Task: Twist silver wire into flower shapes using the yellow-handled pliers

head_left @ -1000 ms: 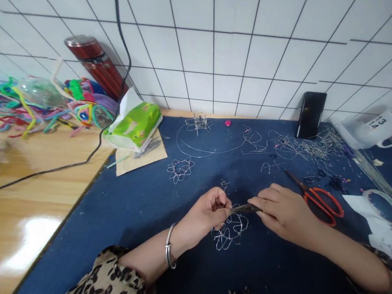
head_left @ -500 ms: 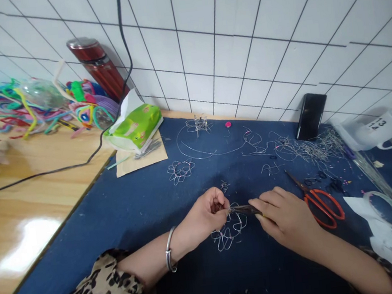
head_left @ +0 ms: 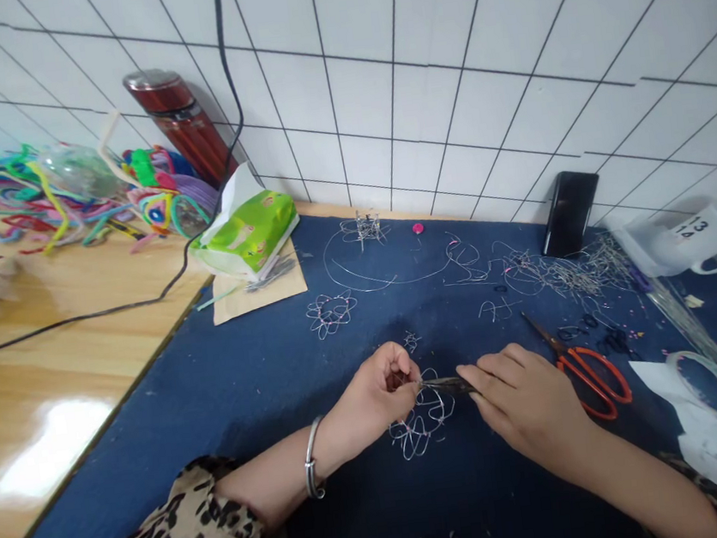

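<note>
My left hand is closed in a pinch on a flower-shaped wire piece, whose silver loops hang below the fingers and carry small pink spots. My right hand is wrapped round a pair of pliers. The dark jaws point left and meet the wire at my left fingertips; whether they grip it is too small to tell. Just beyond my left hand lies a small wire cluster. A similar looped wire flower rests farther back on the blue mat.
Orange-handled scissors lie right of my right hand. Cut wires are heaped behind them, near a leaning phone. A clear tape roll sits at the right. Tissues and a red flask stand at the back left.
Both hands stay almost in place. The looped wire piece has shifted very slightly to the right, and the pliers have turned a little in my right hand.
</note>
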`<control>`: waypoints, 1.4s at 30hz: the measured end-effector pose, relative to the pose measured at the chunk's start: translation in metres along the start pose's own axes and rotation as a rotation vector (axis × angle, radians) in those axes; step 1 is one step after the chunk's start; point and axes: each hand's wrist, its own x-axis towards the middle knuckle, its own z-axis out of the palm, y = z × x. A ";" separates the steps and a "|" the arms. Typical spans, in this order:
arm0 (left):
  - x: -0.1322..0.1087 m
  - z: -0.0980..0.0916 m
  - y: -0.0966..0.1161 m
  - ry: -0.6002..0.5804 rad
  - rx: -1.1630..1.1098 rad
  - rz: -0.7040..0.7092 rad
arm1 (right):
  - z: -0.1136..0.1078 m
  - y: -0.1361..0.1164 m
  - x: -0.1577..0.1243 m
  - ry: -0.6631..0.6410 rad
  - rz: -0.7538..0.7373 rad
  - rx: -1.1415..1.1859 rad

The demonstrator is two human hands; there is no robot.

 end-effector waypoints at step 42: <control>-0.004 -0.002 -0.004 -0.094 0.223 0.131 | -0.008 0.006 0.004 -0.244 0.265 0.557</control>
